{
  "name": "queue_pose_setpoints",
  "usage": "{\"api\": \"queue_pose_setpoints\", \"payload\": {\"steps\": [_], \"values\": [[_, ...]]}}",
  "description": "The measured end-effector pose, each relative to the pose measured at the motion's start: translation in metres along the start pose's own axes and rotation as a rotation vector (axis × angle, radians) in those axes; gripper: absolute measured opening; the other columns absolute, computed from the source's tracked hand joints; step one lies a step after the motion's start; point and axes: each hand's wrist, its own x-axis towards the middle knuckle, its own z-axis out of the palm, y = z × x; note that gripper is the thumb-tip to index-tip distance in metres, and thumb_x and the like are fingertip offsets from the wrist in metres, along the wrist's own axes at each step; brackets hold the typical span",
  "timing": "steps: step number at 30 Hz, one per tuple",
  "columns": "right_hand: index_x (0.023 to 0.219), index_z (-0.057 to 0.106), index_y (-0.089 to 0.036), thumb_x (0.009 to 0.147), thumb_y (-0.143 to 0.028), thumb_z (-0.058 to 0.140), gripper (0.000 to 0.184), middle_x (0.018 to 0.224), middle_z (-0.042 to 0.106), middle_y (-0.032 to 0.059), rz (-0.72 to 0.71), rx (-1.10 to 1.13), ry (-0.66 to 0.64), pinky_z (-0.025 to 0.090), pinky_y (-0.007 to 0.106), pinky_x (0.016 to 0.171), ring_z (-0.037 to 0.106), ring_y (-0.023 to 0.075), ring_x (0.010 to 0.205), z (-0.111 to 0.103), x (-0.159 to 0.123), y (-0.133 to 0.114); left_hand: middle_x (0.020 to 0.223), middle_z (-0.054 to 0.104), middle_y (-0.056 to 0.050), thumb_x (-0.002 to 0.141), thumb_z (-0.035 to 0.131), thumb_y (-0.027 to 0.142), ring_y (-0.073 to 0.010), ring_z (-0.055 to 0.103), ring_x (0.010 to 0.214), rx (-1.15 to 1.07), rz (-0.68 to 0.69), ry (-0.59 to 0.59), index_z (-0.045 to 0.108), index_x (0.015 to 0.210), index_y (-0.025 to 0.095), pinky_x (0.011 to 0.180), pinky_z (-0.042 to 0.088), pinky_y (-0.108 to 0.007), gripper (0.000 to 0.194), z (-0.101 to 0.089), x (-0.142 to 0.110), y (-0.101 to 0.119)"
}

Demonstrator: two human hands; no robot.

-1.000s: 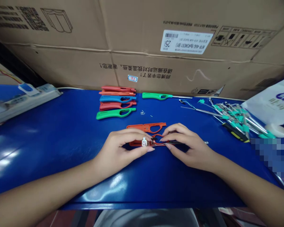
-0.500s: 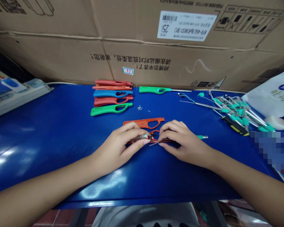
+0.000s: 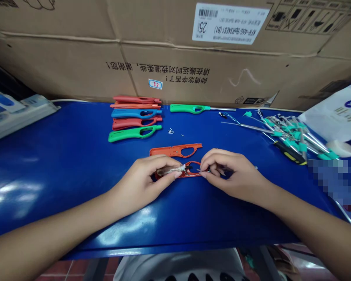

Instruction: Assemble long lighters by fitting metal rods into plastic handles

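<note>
My left hand (image 3: 146, 183) pinches a small clear tube with a white tip (image 3: 169, 170) and presses it into an orange lighter shell half (image 3: 193, 171) lying flat on the blue table (image 3: 61, 164). My right hand (image 3: 231, 175) is closed on the right end of the same shell, thumb and fingers pinching a thin metal rod with a wire at the trigger opening. A second orange shell half (image 3: 177, 150) lies just behind the hands.
A stack of red, orange, blue and green shell halves (image 3: 134, 117) sits behind, with a green assembled lighter (image 3: 193, 108) beside it. A pile of metal rods with green tips (image 3: 289, 134) lies at the right. Cardboard boxes (image 3: 175, 50) wall off the back.
The white-tipped tube, held upright in my left fingers a second ago, now lies along the shell. My right fingers have closed tighter at the trigger opening. The view has tilted down a little.
</note>
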Motion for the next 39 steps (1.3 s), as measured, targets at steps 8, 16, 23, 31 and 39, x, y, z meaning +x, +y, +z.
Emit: {"api": "queue_pose_setpoints", "payload": {"steps": [8, 16, 23, 31, 39], "values": [[0.099, 0.065, -0.017, 0.092, -0.027, 0.064, 0.012, 0.057, 0.056, -0.006, 0.384, 0.33, -0.138, 0.04, 0.021, 0.05, 0.053, 0.0089, 0.05, -0.0028, -0.0004, -0.0109, 0.113, 0.077, -0.002, 0.101, 0.06, 0.026, -0.0158, 0.071, 0.103, 0.046, 0.05, -0.093, 0.073, 0.124, 0.026, 0.088, 0.055, -0.023, 0.026, -0.0023, 0.0021, 0.0023], [0.093, 0.075, -0.018, 0.094, -0.024, 0.065, 0.011, 0.081, 0.067, 0.0018, 0.01, 0.092, -0.005, 0.041, 0.021, 0.051, 0.052, 0.0071, 0.058, 0.0006, 0.0006, -0.0052, 0.106, 0.078, -0.002, 0.098, 0.064, 0.025, -0.0123, 0.072, 0.085, 0.049, 0.043, -0.078, 0.068, 0.129, 0.02, 0.077, 0.056, -0.02, 0.031, 0.0005, 0.0004, -0.002], [0.09, 0.066, -0.018, 0.096, -0.029, 0.063, 0.013, 0.07, 0.056, -0.0024, 0.084, 0.192, -0.014, 0.037, 0.02, 0.046, 0.047, 0.0068, 0.054, -0.0005, -0.0013, -0.0041, 0.099, 0.078, -0.001, 0.098, 0.063, 0.03, -0.0098, 0.065, 0.071, 0.044, -0.005, -0.102, 0.073, 0.112, 0.02, 0.064, 0.05, -0.019, 0.019, -0.001, 0.0012, 0.0027], [0.091, 0.054, -0.02, 0.1, -0.033, 0.056, 0.015, 0.056, 0.05, -0.0081, 0.217, 0.274, -0.106, 0.032, 0.019, 0.04, 0.042, 0.0056, 0.042, -0.0008, -0.0002, -0.0035, 0.1, 0.079, 0.002, 0.098, 0.065, 0.029, -0.0074, 0.065, 0.07, 0.07, 0.021, -0.099, 0.074, 0.113, 0.022, 0.064, 0.049, -0.016, 0.019, -0.0017, 0.0008, 0.0026], [0.089, 0.053, -0.022, 0.098, -0.03, 0.055, 0.013, 0.052, 0.05, -0.0085, 0.225, 0.064, -0.114, 0.032, 0.019, 0.042, 0.046, 0.0069, 0.042, -0.0007, -0.0014, -0.0036, 0.102, 0.079, 0.001, 0.097, 0.066, 0.028, -0.0087, 0.068, 0.072, 0.079, 0.03, -0.104, 0.074, 0.113, 0.023, 0.065, 0.051, -0.017, 0.018, -0.0016, 0.0002, 0.0014]]}}
